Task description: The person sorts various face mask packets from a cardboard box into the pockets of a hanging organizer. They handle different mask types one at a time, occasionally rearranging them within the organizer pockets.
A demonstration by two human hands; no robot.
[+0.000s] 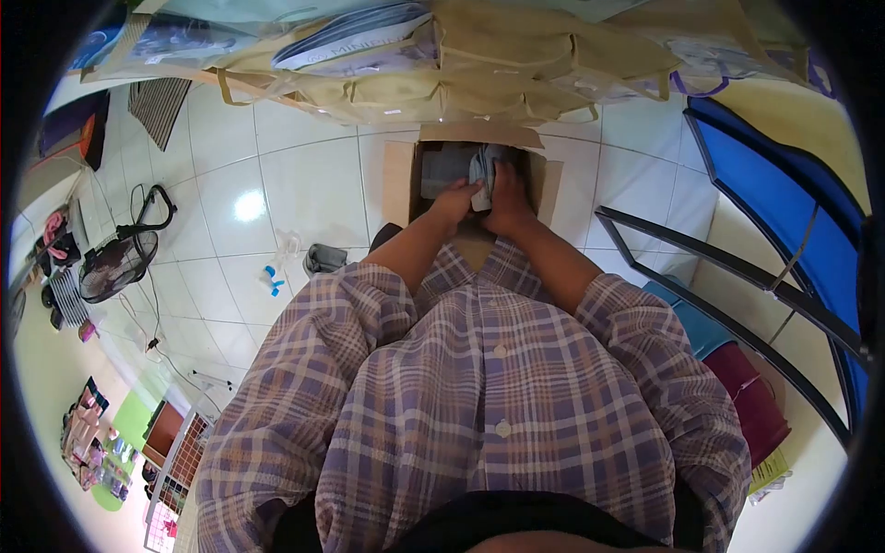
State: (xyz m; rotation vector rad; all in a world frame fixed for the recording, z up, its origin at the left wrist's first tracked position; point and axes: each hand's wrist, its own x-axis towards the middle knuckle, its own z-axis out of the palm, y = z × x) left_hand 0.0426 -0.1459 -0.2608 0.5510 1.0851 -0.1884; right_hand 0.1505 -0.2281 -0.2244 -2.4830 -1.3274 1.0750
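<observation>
An open cardboard box (398, 177) stands on the tiled floor in front of me with its flaps folded out. Both my hands reach into it. A folded grey cloth (479, 170) stands on edge between them. My left hand (455, 205) pinches its near left edge. Along its right side lies my right hand (506, 197), fingers pressed against the fabric. Another dark grey folded cloth (444, 170) lies in the left part of the box. My hands and the shadow hide the right side of the box's inside.
Clear-fronted beige hanging pockets (507, 55) span the space beyond the box. A grey bundle (324, 258) and a blue-and-clear plastic item (272, 280) lie on the floor at left, near a black fan (120, 263). At right are a blue panel with a black frame (774, 189) and a maroon bucket (749, 401).
</observation>
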